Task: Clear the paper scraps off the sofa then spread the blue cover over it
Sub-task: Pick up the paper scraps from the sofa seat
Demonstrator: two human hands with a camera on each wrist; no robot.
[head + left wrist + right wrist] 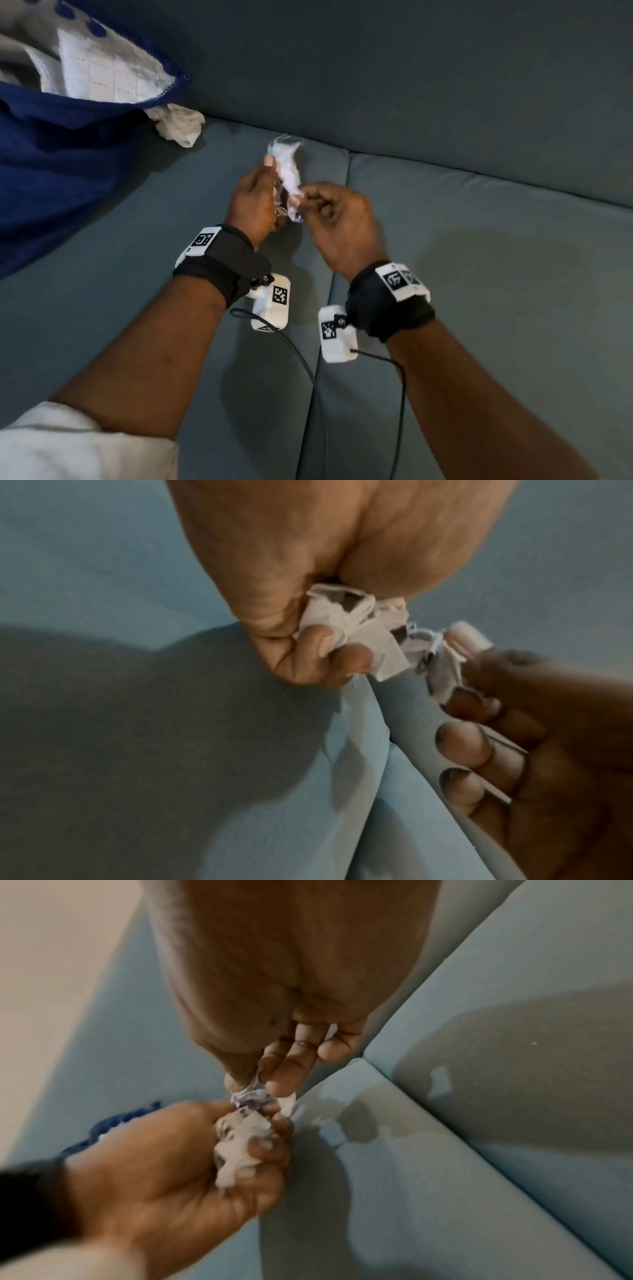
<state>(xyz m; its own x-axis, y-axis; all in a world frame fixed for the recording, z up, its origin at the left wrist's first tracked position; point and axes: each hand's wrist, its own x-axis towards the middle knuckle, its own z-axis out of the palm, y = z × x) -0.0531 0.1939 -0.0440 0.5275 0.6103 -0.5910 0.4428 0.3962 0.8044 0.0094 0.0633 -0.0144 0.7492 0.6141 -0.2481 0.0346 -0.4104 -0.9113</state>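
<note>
We hold both hands up over the sofa, roughly above the seam between its two seat cushions and clear of the fabric. Our left hand is curled round a wad of paper scraps, white and crumpled, which sticks out past the fingertips towards the backrest; in the left wrist view the fingers fold over the paper and press it into the palm. Our right hand pinches a small scrap between thumb and forefinger, right against the lower end of the wad, so that the two hands meet at the paper; its other fingers are loosely bent and carry nothing that we can make out. Another crumpled paper lies on the seat at the foot of the backrest, just beside the edge of the blue cover. That cover sits bunched at the left end of the sofa, with part of its white quilted underside turned up. Each wrist wears a black strap with a white tagged box, and dark cables trail down between our forearms. A pale sleeve shows at the lower left.
</note>
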